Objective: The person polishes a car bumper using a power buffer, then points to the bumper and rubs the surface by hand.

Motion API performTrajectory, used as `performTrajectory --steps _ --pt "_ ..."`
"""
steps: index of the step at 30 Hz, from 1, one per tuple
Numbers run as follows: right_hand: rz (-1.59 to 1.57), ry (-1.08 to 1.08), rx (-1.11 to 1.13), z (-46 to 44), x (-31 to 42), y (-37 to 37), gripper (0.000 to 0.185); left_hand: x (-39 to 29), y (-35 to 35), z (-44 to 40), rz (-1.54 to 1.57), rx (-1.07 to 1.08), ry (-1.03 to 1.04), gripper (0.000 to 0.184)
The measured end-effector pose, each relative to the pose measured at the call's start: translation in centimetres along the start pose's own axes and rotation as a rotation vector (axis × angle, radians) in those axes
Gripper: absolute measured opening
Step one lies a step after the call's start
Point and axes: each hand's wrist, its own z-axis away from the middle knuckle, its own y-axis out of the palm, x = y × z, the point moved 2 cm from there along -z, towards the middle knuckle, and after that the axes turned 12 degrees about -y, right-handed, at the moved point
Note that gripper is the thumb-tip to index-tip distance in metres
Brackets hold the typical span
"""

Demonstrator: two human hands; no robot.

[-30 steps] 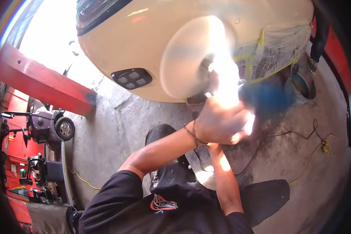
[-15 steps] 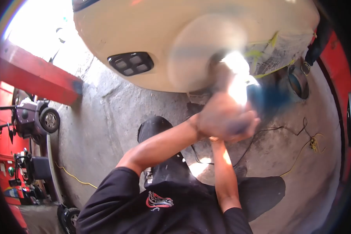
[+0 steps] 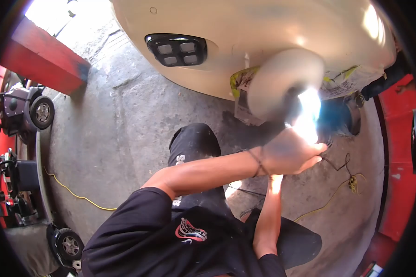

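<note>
A power polisher with a round white pad (image 3: 286, 83), smeared as if spinning, is at the lower edge of a cream car bumper (image 3: 263, 27). Glare washes out the polisher's body (image 3: 309, 113). My left hand (image 3: 286, 150) reaches across and is closed around the polisher, slightly blurred. Beneath it, my right hand (image 3: 276, 177) shows only near the wrist; its fingers are hidden behind the left. Whether the pad touches the bumper I cannot tell. Newspaper masking (image 3: 344, 85) with yellow-green tape covers part of the bumper's underside.
A black-framed lamp unit (image 3: 176, 49) sits in the bumper. A dark cord (image 3: 339, 166) and a yellow cord (image 3: 321, 210) lie on the concrete floor. A red post (image 3: 46, 57) and a small wheeled vehicle (image 3: 25, 111) stand at left. My bent knee (image 3: 196, 141) is below the bumper.
The polisher and both hands have moved right and down in view, away from the bumper's middle. The view has shifted, with the lamp unit higher and farther right.
</note>
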Motion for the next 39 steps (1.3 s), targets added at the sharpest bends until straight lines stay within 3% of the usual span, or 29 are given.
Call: performTrajectory --steps 8,18,27,29,36,39 --pt "0.05 0.03 0.01 2.2 -0.1 2.3 0.032 3.7 -3.9 6.5 0.225 -0.324 0.108 0.034" --pt "-0.006 -0.034 -0.12 -4.4 3.5 0.0 0.03 -0.8 -10.2 -0.6 0.351 -0.347 0.418 0.034" --pt "-0.048 -0.059 -0.126 -2.9 2.5 3.1 0.029 1.8 -7.6 2.1 0.235 -0.355 0.377 0.029" --pt "-0.063 -0.054 -0.119 -2.8 2.7 3.5 0.029 -0.6 -8.8 0.6 0.12 -0.241 0.339 0.033" --pt "-0.152 -0.056 -0.052 -4.0 4.0 5.2 0.029 -14.9 -11.8 -0.5 0.073 -0.576 0.677 0.043" --pt "-0.182 -0.129 -0.048 -5.2 3.2 3.8 0.029 -18.2 -12.5 -1.6 -0.061 -0.316 0.436 0.04"
